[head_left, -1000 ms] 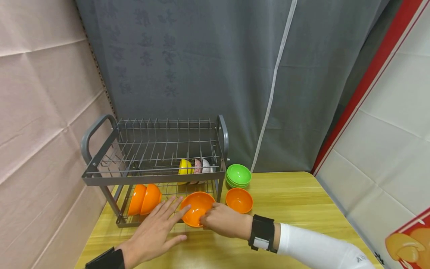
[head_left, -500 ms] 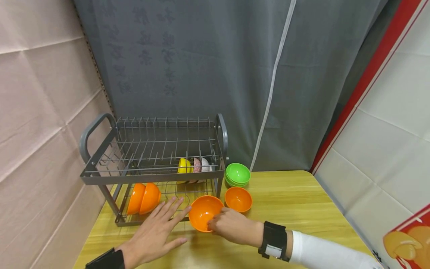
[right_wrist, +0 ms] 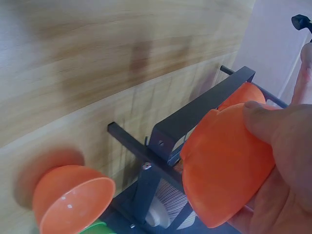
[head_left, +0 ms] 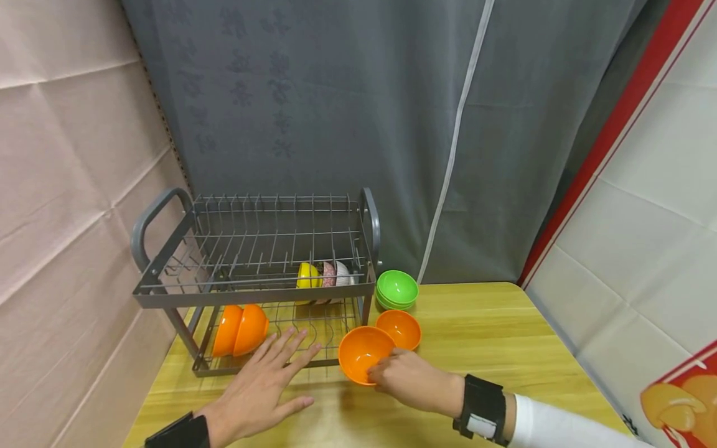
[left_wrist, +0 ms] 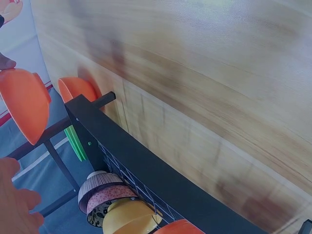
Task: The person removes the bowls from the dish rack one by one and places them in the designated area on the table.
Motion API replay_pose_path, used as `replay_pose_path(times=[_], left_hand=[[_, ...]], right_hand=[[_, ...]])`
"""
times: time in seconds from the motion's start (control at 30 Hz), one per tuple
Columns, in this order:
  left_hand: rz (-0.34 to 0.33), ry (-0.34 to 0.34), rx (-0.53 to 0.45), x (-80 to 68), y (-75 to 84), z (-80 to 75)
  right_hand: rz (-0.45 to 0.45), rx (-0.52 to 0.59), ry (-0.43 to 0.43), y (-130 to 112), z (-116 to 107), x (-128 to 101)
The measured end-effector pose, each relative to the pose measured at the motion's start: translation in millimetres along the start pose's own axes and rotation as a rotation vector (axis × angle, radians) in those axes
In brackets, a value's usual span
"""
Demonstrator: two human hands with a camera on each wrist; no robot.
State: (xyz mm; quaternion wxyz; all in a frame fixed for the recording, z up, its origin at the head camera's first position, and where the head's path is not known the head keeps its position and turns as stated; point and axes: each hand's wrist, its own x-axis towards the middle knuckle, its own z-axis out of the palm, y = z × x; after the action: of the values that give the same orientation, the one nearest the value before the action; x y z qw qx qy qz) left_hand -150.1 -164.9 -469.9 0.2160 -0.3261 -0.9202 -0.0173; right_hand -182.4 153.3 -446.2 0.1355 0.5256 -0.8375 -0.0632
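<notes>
Right hand (head_left: 411, 386) grips orange bowl (head_left: 364, 353) by rim, thumb on outer wall, bowl tilted just above tabletop (head_left: 493, 348), in front of dish rack (head_left: 254, 292), beside second orange bowl (head_left: 399, 328). Bowl looks like light, stiff, smooth plastic: likely slippery, not fragile; rim pinch suits. Left hand (head_left: 263, 389) flat on tabletop near rack, fingers spread, holding nothing. Right wrist view shows thumb (right_wrist: 265, 122) pressed on bowl's outside; head view alone shows green bowls (head_left: 397, 290) and two orange bowls (head_left: 241, 330) in rack's lower tier.
</notes>
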Motion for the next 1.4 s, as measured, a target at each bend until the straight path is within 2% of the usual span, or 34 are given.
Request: replay_pose_path(times=[0.17, 0.43, 0.77, 1.07, 1.4], left_hand=[[0.002, -0.019, -0.018, 1.2, 2.0, 0.9], [-0.005, -0.09, -0.062, 7.3, 8.0, 0.6], [0.015, -0.142, -0.1, 14.5, 15.8, -1.8], [0.027, -0.168, -0.12, 17.8, 20.3, 0.1], [0.048, -0.205, -0.168, 19.5, 27.4, -2.8]], right_hand=[[0.033, 0.034, -0.004, 4.7, 4.5, -9.9], [0.114, 0.071, -0.02, 13.1, 11.1, -22.5], [0.242, 0.186, -0.058, 31.4, 13.6, -31.0], [0.319, 0.216, -0.096, 51.6, 31.1, -39.7], [0.359, 0.244, -0.11, 66.9, 55.5, -36.3]])
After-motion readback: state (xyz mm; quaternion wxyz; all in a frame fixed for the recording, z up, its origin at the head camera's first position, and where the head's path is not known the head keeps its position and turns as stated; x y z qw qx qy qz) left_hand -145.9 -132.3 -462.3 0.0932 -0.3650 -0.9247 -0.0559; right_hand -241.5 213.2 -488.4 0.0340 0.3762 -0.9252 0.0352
